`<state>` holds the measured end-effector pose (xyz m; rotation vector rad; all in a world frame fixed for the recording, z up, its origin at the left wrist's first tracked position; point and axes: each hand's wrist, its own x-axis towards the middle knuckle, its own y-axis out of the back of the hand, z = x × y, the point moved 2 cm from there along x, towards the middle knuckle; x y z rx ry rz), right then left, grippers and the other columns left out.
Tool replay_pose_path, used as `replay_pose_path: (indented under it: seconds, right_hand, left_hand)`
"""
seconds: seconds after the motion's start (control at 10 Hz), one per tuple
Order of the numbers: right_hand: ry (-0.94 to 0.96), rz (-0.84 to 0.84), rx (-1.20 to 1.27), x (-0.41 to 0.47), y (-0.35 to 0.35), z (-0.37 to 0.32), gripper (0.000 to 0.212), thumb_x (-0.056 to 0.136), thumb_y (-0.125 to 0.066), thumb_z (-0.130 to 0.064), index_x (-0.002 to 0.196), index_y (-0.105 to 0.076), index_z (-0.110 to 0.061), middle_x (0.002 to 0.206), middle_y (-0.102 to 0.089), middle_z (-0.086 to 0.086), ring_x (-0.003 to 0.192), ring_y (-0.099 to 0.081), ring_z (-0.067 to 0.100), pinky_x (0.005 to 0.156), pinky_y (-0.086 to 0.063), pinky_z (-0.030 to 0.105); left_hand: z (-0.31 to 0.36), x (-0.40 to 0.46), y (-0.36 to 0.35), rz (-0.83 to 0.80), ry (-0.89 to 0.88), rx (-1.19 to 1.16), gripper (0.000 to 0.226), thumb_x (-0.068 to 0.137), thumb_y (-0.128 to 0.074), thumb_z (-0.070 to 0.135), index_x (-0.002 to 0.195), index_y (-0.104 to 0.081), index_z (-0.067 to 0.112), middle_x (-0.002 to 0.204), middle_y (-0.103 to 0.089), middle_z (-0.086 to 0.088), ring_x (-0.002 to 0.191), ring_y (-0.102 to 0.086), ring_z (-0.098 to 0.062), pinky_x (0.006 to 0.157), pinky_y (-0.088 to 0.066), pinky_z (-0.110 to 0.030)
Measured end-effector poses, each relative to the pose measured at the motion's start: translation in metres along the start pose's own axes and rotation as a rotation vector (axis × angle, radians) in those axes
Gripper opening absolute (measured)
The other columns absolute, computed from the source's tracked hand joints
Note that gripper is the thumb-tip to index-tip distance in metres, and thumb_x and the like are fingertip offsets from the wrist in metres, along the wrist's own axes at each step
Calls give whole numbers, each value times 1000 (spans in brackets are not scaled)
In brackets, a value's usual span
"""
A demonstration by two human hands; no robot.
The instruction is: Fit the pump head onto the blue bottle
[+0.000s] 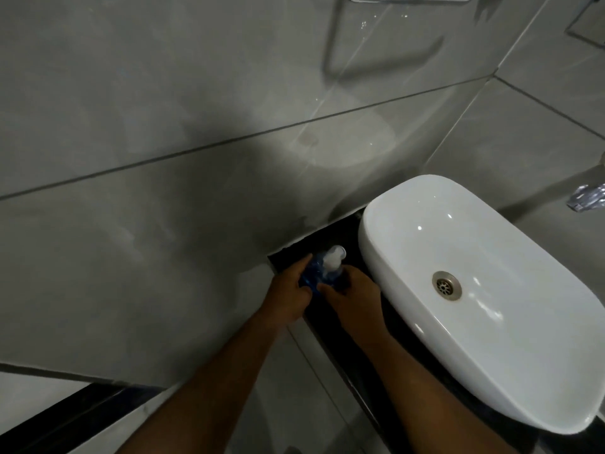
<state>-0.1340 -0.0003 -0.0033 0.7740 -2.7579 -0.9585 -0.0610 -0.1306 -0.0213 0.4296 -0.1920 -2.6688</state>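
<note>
A small blue bottle (315, 273) stands on the dark counter (330, 237) to the left of the sink. A white pump head (334, 256) sits on top of it, its nozzle pointing away to the right. My left hand (288, 291) wraps the bottle's left side. My right hand (352, 294) holds its lower right side, with the fingers curled against the base. The lower part of the bottle is hidden behind both hands.
A white oval basin (409, 237) with a metal drain (446, 285) fills the counter to the right. Grey tiled wall rises directly behind and to the left. A crumpled silvery wrapper (587, 197) lies at the far right edge.
</note>
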Motion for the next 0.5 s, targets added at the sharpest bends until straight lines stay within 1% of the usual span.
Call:
replay_pose_path:
  seconds: [0.1,0.2,0.3,0.4,0.5]
  right_hand:
    - [7,-7,-59,36,-18,-15,18,79,-74,-27,82,-63,-13,75,-66,-3,66,-57,8,58,-44,24]
    - [1,-18,-97,57,-31,-19,19,78,-74,-28,83,-63,-14,77,-67,-2,67,-58,9,55,-41,21]
    - [-1,-11,-109,65,-38,-17,20,76,-76,-29,76,-55,-28,70,-58,-14,62,-52,-3,48,-35,10]
    - [-11,-24,-132,66,-39,-18,21,76,-76,-32,81,-55,-30,72,-57,-16,64,-54,-3,49,-33,8]
    - [-19,-67,-127,64,-35,-23,27,77,-77,-30,95,-62,-17,85,-61,-8,78,-60,12,56,-37,14]
  left_hand:
    - [10,25,25,7,-33,75,64,85,-52,-3,142,-40,26,138,-52,-6,123,-50,-23,97,-43,-31]
    - [15,38,38,7,-51,122,62,86,-53,-4,141,-42,22,137,-54,-10,124,-50,-26,98,-41,-30]
    - [17,43,44,-7,-64,136,62,86,-53,-6,142,-39,15,144,-47,-13,131,-43,-28,109,-35,-36]
    - [17,45,46,-17,-69,180,58,87,-55,-4,141,-41,11,143,-48,-16,131,-44,-31,110,-36,-46]
    - [12,43,48,36,-21,327,46,87,-57,1,132,-51,8,131,-57,-17,120,-53,-33,102,-44,-43]
